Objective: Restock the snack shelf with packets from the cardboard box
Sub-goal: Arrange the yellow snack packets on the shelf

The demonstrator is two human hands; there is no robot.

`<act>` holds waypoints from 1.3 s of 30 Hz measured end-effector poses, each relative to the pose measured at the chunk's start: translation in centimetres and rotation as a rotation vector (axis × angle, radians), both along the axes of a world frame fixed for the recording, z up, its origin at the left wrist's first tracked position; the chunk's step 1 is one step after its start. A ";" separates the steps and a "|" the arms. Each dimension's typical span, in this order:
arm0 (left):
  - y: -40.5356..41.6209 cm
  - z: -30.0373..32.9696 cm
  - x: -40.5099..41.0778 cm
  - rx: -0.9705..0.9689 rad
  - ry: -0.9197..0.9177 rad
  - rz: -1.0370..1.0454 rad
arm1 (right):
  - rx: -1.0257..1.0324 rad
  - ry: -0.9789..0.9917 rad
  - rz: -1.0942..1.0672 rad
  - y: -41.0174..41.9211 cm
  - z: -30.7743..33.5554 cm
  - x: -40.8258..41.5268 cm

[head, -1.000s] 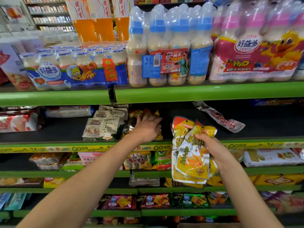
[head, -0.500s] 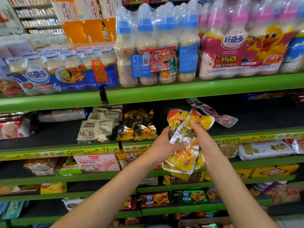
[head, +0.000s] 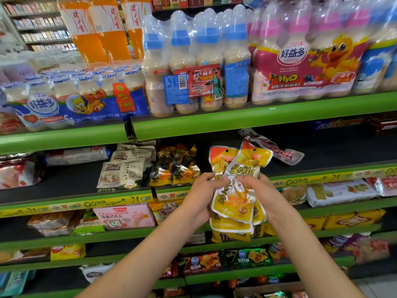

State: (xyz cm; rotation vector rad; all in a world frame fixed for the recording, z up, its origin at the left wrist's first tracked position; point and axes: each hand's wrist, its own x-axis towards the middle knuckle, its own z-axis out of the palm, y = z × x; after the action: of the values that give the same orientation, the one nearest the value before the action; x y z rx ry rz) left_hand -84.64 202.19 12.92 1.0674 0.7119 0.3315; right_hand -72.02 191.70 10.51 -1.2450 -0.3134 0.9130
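Item, left of the yellow packets (head: 234, 196): white pouches (head: 123, 168), then two dark-gold packets (head: 175, 166), lying on the black shelf (head: 64, 186). My left hand (head: 203, 194) grips the yellow packets' left edge. Yellow packets: fanned bunch, held before the shelf's front lip. My right hand (head: 263, 192) pinches their right edge. Red-and-white packet (head: 272, 147) above right.

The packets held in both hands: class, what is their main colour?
Yellow packets, orange at the top; only the head view shows them.
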 end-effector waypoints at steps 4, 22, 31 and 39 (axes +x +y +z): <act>0.6 -0.8 -0.3 -0.005 -0.101 0.023 | -0.082 -0.074 -0.014 -0.5 0.1 0.4; 3.8 -2.1 -2.8 -0.017 -0.232 0.167 | -0.068 -0.083 -0.085 -1.4 -0.4 1.9; 4.3 -2.0 -2.9 -0.081 -0.254 0.176 | -0.047 0.011 -0.159 -1.5 -1.0 2.3; 4.8 -2.0 -3.2 -0.113 -0.271 0.174 | 0.043 0.024 -0.128 -1.0 -0.5 2.9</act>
State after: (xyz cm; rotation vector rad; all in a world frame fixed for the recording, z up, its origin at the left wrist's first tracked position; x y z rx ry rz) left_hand -87.83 206.94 10.93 0.8357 0.5733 0.5675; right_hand -69.15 190.68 10.06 -1.1999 -0.2302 0.8075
